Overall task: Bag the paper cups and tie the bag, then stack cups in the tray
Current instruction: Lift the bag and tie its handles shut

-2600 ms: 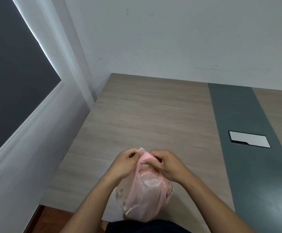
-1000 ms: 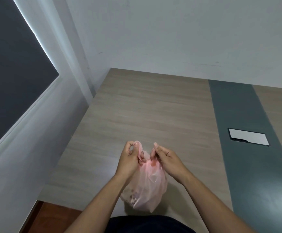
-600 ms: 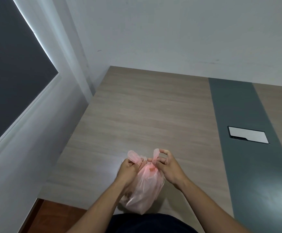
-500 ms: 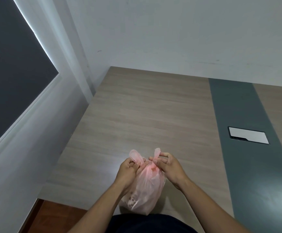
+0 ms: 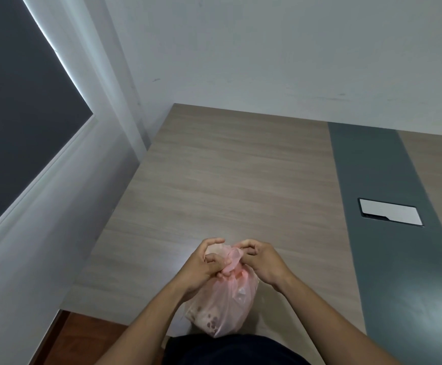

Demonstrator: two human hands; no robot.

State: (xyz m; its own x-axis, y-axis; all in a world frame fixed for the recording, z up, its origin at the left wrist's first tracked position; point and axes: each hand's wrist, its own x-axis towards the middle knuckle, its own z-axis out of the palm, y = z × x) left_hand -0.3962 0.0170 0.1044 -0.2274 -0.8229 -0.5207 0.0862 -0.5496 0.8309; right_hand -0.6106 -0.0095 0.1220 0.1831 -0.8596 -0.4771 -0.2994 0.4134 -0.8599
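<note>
Pink bag at 6 o'clock, over the near bench edge, held up by its gathered neck, cups inside only dimly visible through the film. Left hand at 7 o'clock of the knot, fingers curled and pinching one twisted handle. Right hand at 4 o'clock of the knot, fingers curled, pinching the other handle. Grey strip at 3 o'clock, with a white rectangular plate set in it.
</note>
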